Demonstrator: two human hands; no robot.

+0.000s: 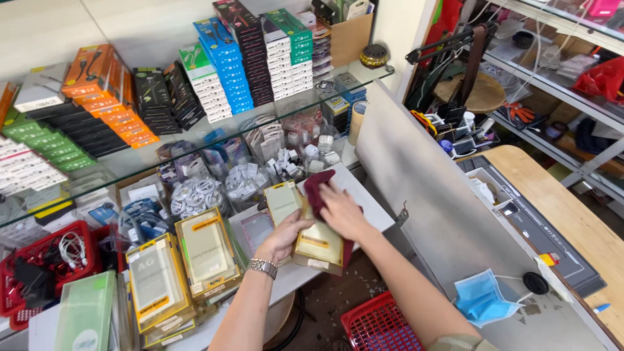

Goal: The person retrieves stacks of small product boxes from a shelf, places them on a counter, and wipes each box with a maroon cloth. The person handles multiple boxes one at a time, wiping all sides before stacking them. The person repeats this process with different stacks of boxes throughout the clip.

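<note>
My left hand (284,236), with a metal watch on its wrist, grips the near side of a stack of flat yellow-edged packages (317,249) at the front of a white shelf (371,207). My right hand (341,211) presses a dark red cloth (315,186) onto the top of that stack. A single pale green package (281,201) lies just behind my left hand. To the left sit two more piles of similar yellow-framed packages (205,250).
A glass shelf (162,140) above carries rows of stacked coloured boxes. Below it stand tubs of white cables (195,195), red baskets (378,324) and a grey partition (442,214) with a blue face mask (481,300). A wooden workbench (572,214) lies to the right.
</note>
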